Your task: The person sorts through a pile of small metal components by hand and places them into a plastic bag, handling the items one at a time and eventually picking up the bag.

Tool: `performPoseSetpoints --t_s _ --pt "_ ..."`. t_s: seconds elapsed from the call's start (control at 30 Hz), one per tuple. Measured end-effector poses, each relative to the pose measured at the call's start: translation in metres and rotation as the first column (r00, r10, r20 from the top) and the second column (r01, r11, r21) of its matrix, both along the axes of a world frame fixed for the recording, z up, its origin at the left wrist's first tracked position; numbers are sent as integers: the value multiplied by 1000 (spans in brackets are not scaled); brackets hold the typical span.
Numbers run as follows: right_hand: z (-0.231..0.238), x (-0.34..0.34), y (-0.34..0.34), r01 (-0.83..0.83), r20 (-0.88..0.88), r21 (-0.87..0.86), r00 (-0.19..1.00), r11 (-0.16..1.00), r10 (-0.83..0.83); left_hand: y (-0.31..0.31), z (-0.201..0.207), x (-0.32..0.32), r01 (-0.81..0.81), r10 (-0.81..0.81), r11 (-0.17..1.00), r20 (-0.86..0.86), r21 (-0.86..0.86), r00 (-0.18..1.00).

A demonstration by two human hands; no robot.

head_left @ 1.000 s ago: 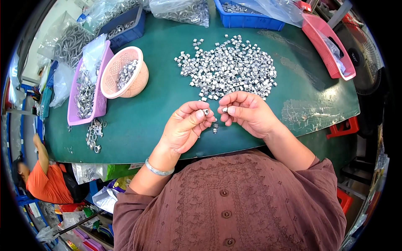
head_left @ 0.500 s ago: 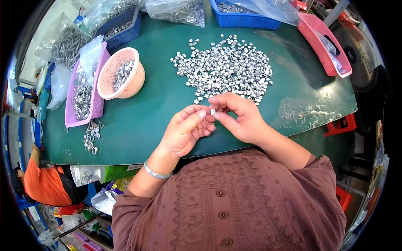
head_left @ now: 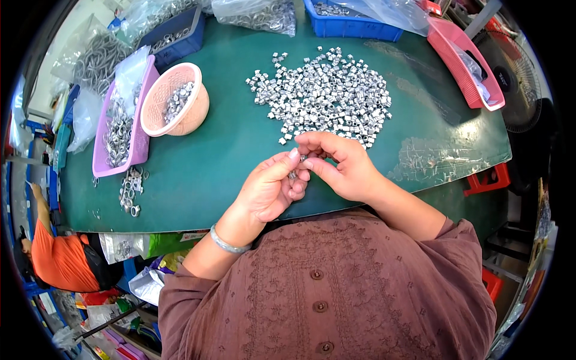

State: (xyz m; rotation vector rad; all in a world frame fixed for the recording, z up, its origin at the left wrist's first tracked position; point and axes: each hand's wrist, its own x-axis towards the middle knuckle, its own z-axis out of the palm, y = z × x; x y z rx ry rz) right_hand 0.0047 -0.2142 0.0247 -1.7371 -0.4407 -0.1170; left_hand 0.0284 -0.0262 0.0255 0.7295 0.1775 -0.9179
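Sitting well left of the metal pile (head_left: 327,96): lavender basket (head_left: 141,144), loose rings (head_left: 129,195), then peach basket (head_left: 197,111), closer in. Your left hand (head_left: 267,189) is on the pile's near-left side, fingers curled and closed around a second bit of metal (head_left: 292,174) — exact grip partly hidden. The small metal piece (head_left: 303,159) is just off the pile's near edge, between your hands; your right hand (head_left: 348,165) pinches it thumb to finger. Far right of the pile: pink basket (head_left: 456,72), then fan (head_left: 504,78).

Risk, my read: you could drop the piece, since only fingertips hold it and both hands crowd one spot. Green table (head_left: 216,174) ends close on your side of the pile, so a dropped one may roll off.

Writing: marks on the green bag (head_left: 171,245), well near-left of the pile, and on the fan hub — too small to read.
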Motion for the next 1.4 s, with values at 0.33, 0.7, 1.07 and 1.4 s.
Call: performPoseSetpoints --t_s 0.33,0.7,1.07,1.4 --pt "0 2 -1 -19 -174 209 983 978 56 0 6 -3 -45 46 998 -3 33 999" --pt "7 4 -4 9 -20 2 1000 1000 -9 29 5 -1 -203 180 975 222 85 958" --pt "-7 -11 -1 16 124 -582 990 813 69 86 -16 -4 -289 198 928 346 235 917" --pt "-12 -7 24 63 179 -638 982 768 68 60 -16 -14 -601 -398 568 827 562 397"
